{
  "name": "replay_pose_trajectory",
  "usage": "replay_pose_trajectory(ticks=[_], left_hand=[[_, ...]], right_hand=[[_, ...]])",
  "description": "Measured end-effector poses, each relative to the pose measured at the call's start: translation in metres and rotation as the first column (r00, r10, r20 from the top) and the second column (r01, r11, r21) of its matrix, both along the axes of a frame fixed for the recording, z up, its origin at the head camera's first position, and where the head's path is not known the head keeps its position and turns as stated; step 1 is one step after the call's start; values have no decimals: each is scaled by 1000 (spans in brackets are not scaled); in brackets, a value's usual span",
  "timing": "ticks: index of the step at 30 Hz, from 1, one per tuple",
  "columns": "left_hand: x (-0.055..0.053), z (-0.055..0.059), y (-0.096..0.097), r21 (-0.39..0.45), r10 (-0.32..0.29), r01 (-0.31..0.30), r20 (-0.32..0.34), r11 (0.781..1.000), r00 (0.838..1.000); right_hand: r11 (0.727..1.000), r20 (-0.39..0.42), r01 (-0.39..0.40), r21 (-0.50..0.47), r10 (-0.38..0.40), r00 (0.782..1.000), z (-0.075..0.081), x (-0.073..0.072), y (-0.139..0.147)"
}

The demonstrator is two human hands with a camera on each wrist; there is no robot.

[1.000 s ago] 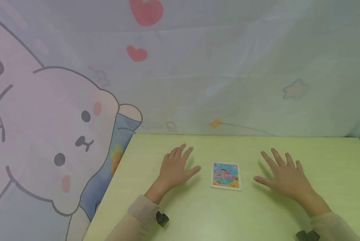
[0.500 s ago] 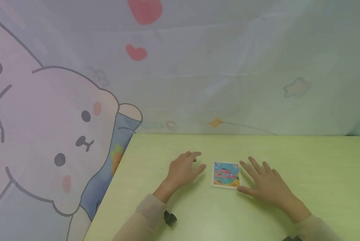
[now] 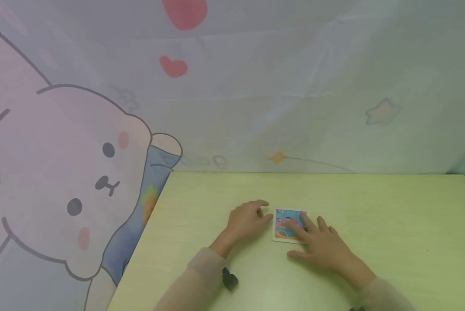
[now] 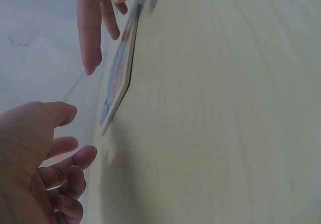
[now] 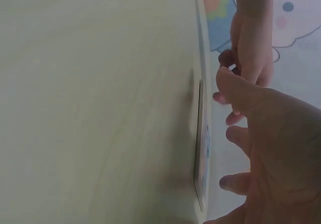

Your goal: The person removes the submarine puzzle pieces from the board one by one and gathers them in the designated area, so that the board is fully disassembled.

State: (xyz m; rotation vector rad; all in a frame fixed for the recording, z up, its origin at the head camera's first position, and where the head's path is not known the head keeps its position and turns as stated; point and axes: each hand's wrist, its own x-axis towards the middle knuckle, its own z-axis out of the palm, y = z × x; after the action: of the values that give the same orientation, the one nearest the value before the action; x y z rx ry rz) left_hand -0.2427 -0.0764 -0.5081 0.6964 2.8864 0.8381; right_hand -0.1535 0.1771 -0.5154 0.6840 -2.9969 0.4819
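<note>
A thin square picture board [image 3: 288, 214] with a white border and a pink submarine on a blue sea lies flat on the pale yellow-green table. My right hand [image 3: 326, 248] spreads over its right side, index finger across the picture and thumb off its near edge, hiding part of it. In the right wrist view a gap shows between those fingers and the board [image 5: 202, 151]. Just left of the board is my left hand [image 3: 246, 222], fingers loosely bent, thumb near the left edge. The left wrist view shows nothing held in this hand [image 4: 25, 151].
Behind the table [image 3: 392, 207] hangs a cloth backdrop [image 3: 256, 86] printed with hearts, a star and a large cartoon animal [image 3: 61, 164] at the left. A small black device [image 3: 229, 280] sits at my left wrist.
Both hands have moved inward toward the board, the right one farther, from clear of it to over its right side. My left fingers have bent more. The board has stayed in place.
</note>
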Motion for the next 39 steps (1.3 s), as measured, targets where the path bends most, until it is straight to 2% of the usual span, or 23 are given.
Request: replay_pose_trajectory(ticks=[7, 18, 27, 39], left_hand=[[-9, -12, 12, 43, -23, 20, 73, 999, 997], [-12, -15, 27, 40, -20, 17, 68, 999, 997], [-13, -16, 29, 20, 24, -26, 80, 999, 997], [-19, -19, 31, 33, 25, -28, 86, 999, 996]], right_hand=[[1000, 25, -13, 22, 13, 1000, -3, -1, -7], [996, -12, -30, 81, 31, 999, -10, -5, -9], [995, 5, -48, 87, 48, 999, -10, -6, -10], [994, 17, -55, 99, 53, 998, -10, -11, -8]])
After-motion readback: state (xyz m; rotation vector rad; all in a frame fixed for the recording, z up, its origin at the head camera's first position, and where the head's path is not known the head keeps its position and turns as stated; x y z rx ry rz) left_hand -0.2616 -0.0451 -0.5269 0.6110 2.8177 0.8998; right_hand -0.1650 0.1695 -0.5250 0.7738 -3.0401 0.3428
